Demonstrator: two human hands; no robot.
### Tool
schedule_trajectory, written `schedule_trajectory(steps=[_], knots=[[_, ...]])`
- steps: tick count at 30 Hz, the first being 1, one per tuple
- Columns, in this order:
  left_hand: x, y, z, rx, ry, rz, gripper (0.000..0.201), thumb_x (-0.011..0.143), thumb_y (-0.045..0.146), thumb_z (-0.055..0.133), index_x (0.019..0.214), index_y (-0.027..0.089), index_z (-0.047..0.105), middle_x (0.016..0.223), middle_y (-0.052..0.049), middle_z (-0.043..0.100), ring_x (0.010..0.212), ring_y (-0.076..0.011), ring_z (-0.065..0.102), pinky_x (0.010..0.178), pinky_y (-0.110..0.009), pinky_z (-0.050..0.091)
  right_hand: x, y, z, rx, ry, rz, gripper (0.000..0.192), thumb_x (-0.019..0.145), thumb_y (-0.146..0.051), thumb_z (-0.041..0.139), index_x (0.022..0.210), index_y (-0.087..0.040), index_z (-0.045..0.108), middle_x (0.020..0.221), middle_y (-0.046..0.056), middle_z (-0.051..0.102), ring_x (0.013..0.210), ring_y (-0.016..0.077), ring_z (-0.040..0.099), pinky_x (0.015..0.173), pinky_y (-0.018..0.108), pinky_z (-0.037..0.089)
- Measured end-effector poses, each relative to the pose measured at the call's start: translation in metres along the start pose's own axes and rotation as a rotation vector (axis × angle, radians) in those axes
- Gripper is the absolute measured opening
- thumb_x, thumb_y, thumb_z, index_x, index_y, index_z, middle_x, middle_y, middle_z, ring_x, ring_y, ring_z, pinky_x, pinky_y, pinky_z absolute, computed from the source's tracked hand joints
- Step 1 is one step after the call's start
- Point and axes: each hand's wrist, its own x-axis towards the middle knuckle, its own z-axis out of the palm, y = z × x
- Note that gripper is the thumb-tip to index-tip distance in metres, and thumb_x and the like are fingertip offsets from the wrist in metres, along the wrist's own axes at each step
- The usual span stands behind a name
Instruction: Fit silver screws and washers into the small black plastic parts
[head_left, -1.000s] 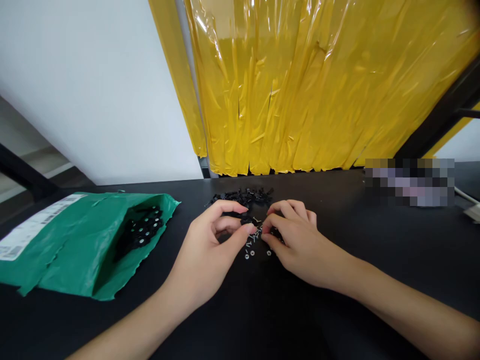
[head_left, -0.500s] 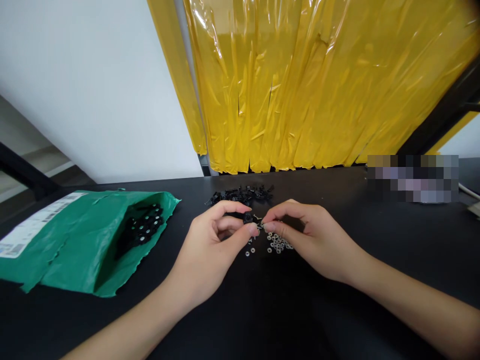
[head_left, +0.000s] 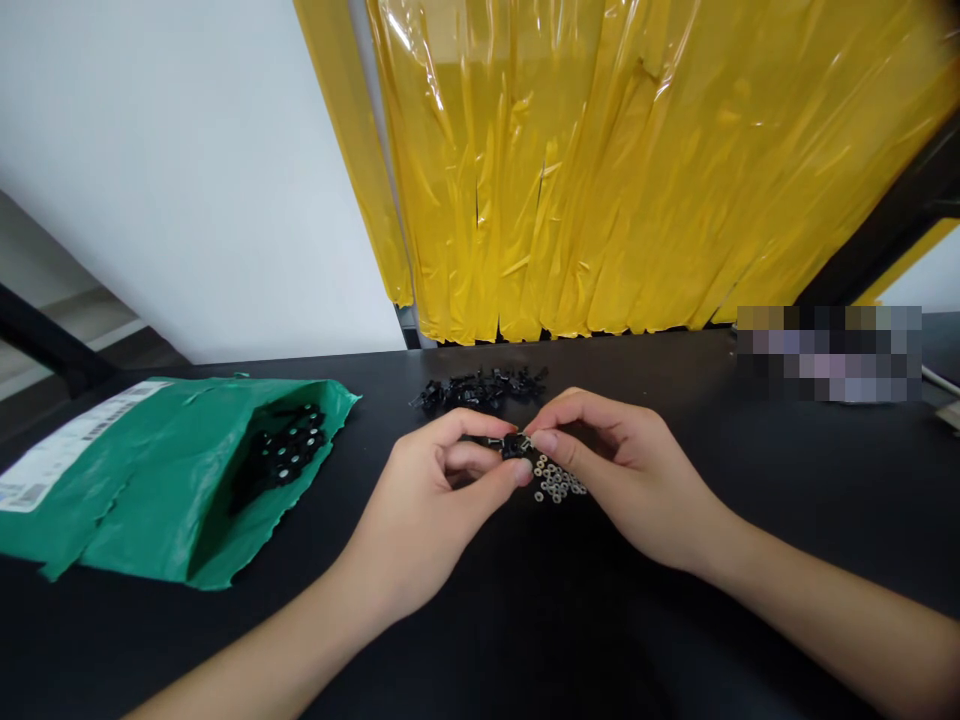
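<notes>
My left hand (head_left: 435, 500) pinches a small black plastic part (head_left: 513, 446) between thumb and fingertips. My right hand (head_left: 622, 470) meets it from the other side, its thumb and index finger closed on a small shiny metal piece (head_left: 526, 441) that looks like a screw; the fingertips partly hide it. Just below the fingertips, a cluster of metal nuts or washers (head_left: 556, 483) lies on the black table (head_left: 517, 620). A loose metal screw (head_left: 494, 441) shows beside the black part. Beyond my hands sits a heap of small black parts (head_left: 480, 388).
An open green plastic mailer bag (head_left: 142, 470) lies at the left, with several black parts with metal centres (head_left: 289, 450) inside. A blurred-out object (head_left: 829, 355) rests at the far right near a cable (head_left: 941, 382). Yellow plastic sheeting (head_left: 570, 200) hangs behind the table.
My left hand has shifted right with the black part, closer to my right fingertips. It now covers the two loose washers seen before. The right hand has moved only slightly.
</notes>
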Motion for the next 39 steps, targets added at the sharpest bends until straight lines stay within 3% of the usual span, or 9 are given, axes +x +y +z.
schedule_trajectory(steps=[5, 12, 22, 26, 31, 39], knots=[[-0.004, -0.002, 0.0, -0.014, -0.045, 0.046, 0.018, 0.091, 0.035, 0.076, 0.102, 0.022, 0.07, 0.084, 0.0, 0.083, 0.083, -0.0166, 0.076, 0.079, -0.027, 0.054, -0.004, 0.0, 0.005, 0.098, 0.023, 0.01, 0.009, 0.096, -0.034, 0.072, 0.094, -0.025, 0.075, 0.092, -0.001, 0.071, 0.084, 0.012, 0.066, 0.075, 0.023, 0.053], [-0.005, 0.002, 0.001, -0.04, -0.014, 0.085, 0.018, 0.09, 0.033, 0.077, 0.103, 0.024, 0.07, 0.08, 0.002, 0.082, 0.08, -0.0138, 0.078, 0.075, -0.02, 0.057, -0.003, 0.0, 0.005, 0.207, 0.095, 0.08, 0.008, 0.091, -0.03, 0.078, 0.099, -0.027, 0.079, 0.093, -0.002, 0.078, 0.085, 0.0129, 0.072, 0.078, 0.023, 0.058], [-0.007, 0.001, 0.0, 0.052, 0.012, 0.227, 0.012, 0.092, 0.026, 0.074, 0.104, 0.029, 0.074, 0.077, 0.006, 0.081, 0.076, -0.0138, 0.078, 0.076, -0.021, 0.061, -0.007, -0.007, 0.006, 0.257, 0.05, 0.1, 0.005, 0.095, -0.028, 0.073, 0.095, -0.029, 0.078, 0.087, -0.004, 0.076, 0.079, 0.01, 0.07, 0.071, 0.019, 0.057], [-0.008, -0.001, 0.0, 0.111, 0.025, 0.28, 0.016, 0.092, 0.024, 0.074, 0.106, 0.032, 0.074, 0.08, 0.009, 0.081, 0.076, -0.0126, 0.078, 0.076, -0.02, 0.06, -0.008, -0.008, 0.007, 0.277, 0.027, 0.095, 0.002, 0.094, -0.028, 0.074, 0.094, -0.027, 0.075, 0.092, -0.002, 0.072, 0.083, 0.0103, 0.068, 0.075, 0.02, 0.057], [-0.008, 0.0, 0.001, 0.096, 0.055, 0.268, 0.017, 0.089, 0.022, 0.077, 0.103, 0.03, 0.075, 0.081, 0.007, 0.082, 0.074, -0.0141, 0.077, 0.072, -0.022, 0.061, -0.01, -0.011, 0.009, 0.181, 0.047, 0.055, 0.005, 0.093, -0.028, 0.073, 0.093, -0.025, 0.077, 0.104, 0.002, 0.069, 0.09, 0.0144, 0.067, 0.079, 0.026, 0.057], [-0.009, -0.003, 0.002, 0.062, 0.011, 0.258, 0.016, 0.088, 0.02, 0.078, 0.098, 0.033, 0.075, 0.086, 0.01, 0.082, 0.077, -0.0106, 0.077, 0.073, -0.018, 0.059, -0.01, -0.009, 0.01, 0.217, 0.021, 0.111, 0.002, 0.092, -0.027, 0.074, 0.093, -0.027, 0.075, 0.094, -0.001, 0.069, 0.085, 0.0126, 0.064, 0.078, 0.025, 0.053]])
